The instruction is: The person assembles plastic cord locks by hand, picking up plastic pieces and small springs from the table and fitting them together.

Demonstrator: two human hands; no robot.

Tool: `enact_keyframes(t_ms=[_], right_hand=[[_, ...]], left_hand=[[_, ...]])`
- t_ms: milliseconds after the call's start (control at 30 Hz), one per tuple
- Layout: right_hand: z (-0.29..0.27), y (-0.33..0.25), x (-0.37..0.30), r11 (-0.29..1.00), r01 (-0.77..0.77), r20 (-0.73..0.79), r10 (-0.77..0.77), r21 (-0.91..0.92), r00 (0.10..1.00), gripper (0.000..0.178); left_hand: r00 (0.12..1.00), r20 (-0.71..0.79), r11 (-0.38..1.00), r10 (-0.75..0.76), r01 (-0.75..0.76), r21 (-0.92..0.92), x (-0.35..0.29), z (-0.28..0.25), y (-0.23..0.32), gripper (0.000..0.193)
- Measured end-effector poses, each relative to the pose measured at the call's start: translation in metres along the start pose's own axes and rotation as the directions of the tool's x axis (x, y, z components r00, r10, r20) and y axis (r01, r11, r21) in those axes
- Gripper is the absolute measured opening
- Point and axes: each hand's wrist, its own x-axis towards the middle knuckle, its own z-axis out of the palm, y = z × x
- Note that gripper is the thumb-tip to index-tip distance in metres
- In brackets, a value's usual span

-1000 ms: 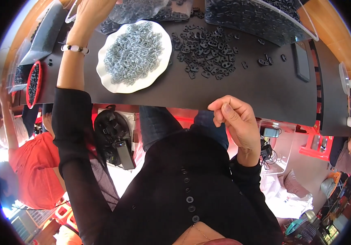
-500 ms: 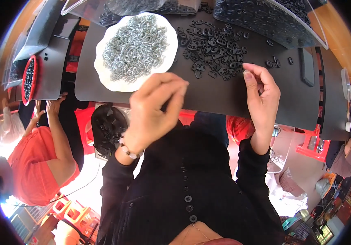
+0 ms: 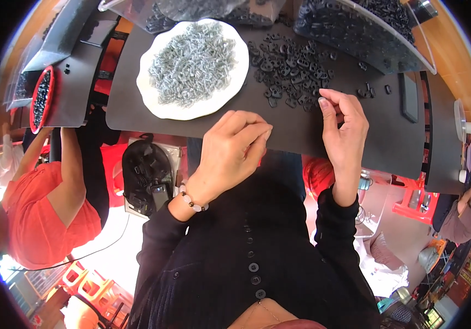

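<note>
My left hand (image 3: pixel 231 155), with a beaded bracelet (image 3: pixel 192 202) at its wrist, is over the table's near edge. Its thumb and fingers are pinched together, and whatever they hold is hidden. Just beyond it is a white wavy-rimmed plate (image 3: pixel 164 112) heaped with small silvery metal springs (image 3: pixel 194 66). My right hand (image 3: pixel 345 122) hovers at the near right of a loose pile of small black plastic parts (image 3: pixel 287 68), some with holes. Its fingers are curled, with thumb and index tips close together. Anything between those tips is too small to make out.
Clear bins (image 3: pixel 361 38) of black parts stand along the table's (image 3: pixel 191 127) far side. A dark flat slab (image 3: pixel 409 97) lies at the right. To the left, a person in red (image 3: pixel 54 214) sits by a red tray (image 3: pixel 49 90) of black pieces. A black bag (image 3: pixel 146 170) lies below the table.
My left hand has moved right, away from the plate, still pinched. My right hand has shifted slightly left beside the black pile. The view has tilted a little.
</note>
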Motion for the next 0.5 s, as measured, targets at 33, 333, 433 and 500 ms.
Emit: enact_keyframes(t_ms=[33,333,433,500], right_hand=[[0.001,0.001,0.003,0.999,0.035,-0.012,-0.035,-0.029,0.999,0.013],[0.027,0.000,0.067,0.920,0.339,0.113,-0.322,-0.199,0.940,0.019],[0.040,0.006,0.076,0.897,0.371,0.138,-0.347,-0.240,0.928,0.021],[0.046,0.006,0.078,0.895,0.343,0.238,-0.281,-0.285,0.930,0.019]], left_hand=[[1.000,0.002,1.000,-0.002,0.002,-0.001,0.001,0.000,0.000,0.015],[0.994,-0.098,0.997,-0.052,0.045,-0.066,-0.002,0.012,-0.007,0.009],[0.991,-0.132,0.999,0.007,-0.013,-0.046,-0.004,0.014,-0.009,0.011],[0.991,-0.135,0.999,0.012,-0.019,-0.047,-0.004,0.012,-0.009,0.012]])
